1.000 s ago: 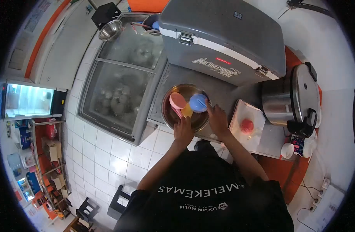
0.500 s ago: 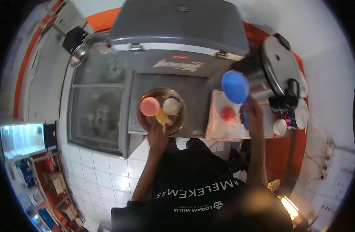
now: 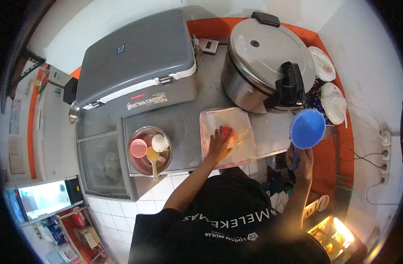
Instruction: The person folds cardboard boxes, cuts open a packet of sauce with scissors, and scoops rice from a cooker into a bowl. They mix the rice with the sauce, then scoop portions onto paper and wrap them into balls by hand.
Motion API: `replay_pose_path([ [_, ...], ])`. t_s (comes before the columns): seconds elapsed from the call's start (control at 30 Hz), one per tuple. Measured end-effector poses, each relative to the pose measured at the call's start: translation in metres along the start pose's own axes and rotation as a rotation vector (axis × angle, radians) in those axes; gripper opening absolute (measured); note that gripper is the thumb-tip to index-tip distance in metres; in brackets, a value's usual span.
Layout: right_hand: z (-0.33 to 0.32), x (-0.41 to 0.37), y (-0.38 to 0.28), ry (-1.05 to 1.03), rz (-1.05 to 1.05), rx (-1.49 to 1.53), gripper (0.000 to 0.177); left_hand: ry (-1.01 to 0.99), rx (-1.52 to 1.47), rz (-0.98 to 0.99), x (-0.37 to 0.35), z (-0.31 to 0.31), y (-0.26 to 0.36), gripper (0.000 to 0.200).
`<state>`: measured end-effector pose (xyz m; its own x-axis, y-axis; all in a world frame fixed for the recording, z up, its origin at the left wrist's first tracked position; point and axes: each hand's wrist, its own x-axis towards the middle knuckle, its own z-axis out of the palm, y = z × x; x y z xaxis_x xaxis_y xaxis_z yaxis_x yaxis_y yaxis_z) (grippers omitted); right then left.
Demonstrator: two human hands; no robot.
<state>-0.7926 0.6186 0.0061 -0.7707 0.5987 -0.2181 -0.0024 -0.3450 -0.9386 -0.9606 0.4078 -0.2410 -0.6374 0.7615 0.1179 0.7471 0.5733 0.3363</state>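
Observation:
My right hand (image 3: 301, 162) grips the handle of a blue plastic dipper (image 3: 308, 128), held up near the counter's right end. My left hand (image 3: 219, 145) lies over a stack of wrapping paper (image 3: 217, 119), its fingers apart. Its fingertips are at a small round red thing (image 3: 227, 132), partly hidden by them; the kind cannot be made out. To the left stands a metal bowl (image 3: 143, 170). Inside it are a pink cup (image 3: 138, 148), a white cup (image 3: 159, 143) with white contents, and a yellowish spoon (image 3: 152, 156) whose handle hangs over the rim.
A large grey cooler box (image 3: 140, 53) stands behind the bowl. A big steel rice cooker (image 3: 263, 66) with a black latch is behind the paper. White lidded containers (image 3: 333, 103) sit at right. A glass-topped freezer (image 3: 102, 163) adjoins the counter at left.
My left hand has left the spoon in the bowl and moved right onto the paper at the red thing. My right hand has drawn the blue dipper rightward. The view has turned.

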Motion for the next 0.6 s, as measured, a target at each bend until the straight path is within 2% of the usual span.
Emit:
replay_pose_path([
  [0.07, -0.037, 0.003, 0.001, 0.030, -0.008, -0.062, 0.020, -0.133, -0.074, -0.029, 0.014, 0.026, -0.006, 0.061],
  [0.17, -0.093, 0.006, 0.001, 0.103, -0.022, -0.091, 0.027, 0.025, -0.208, -0.118, 0.018, 0.018, -0.029, 0.058],
  [0.27, -0.119, 0.009, -0.009, 0.182, -0.016, -0.040, 0.023, -0.077, -0.176, -0.234, 0.010, 0.016, -0.085, 0.065],
  [0.37, -0.123, 0.022, -0.019, 0.219, -0.023, -0.011, 0.017, 0.137, -0.074, -0.092, 0.053, -0.041, -0.034, 0.071],
  [0.47, -0.118, 0.037, -0.025, 0.237, -0.004, 0.002, 0.017, 0.050, -0.021, -0.030, 0.085, 0.002, -0.029, 0.095],
  [0.5, -0.111, 0.042, -0.030, 0.232, 0.001, 0.027, 0.017, -0.037, -0.103, -0.042, 0.085, 0.050, -0.054, 0.086],
  [0.6, -0.123, 0.055, -0.037, 0.199, -0.016, 0.049, 0.017, 0.108, -0.037, -0.110, 0.087, 0.021, -0.063, 0.066],
])
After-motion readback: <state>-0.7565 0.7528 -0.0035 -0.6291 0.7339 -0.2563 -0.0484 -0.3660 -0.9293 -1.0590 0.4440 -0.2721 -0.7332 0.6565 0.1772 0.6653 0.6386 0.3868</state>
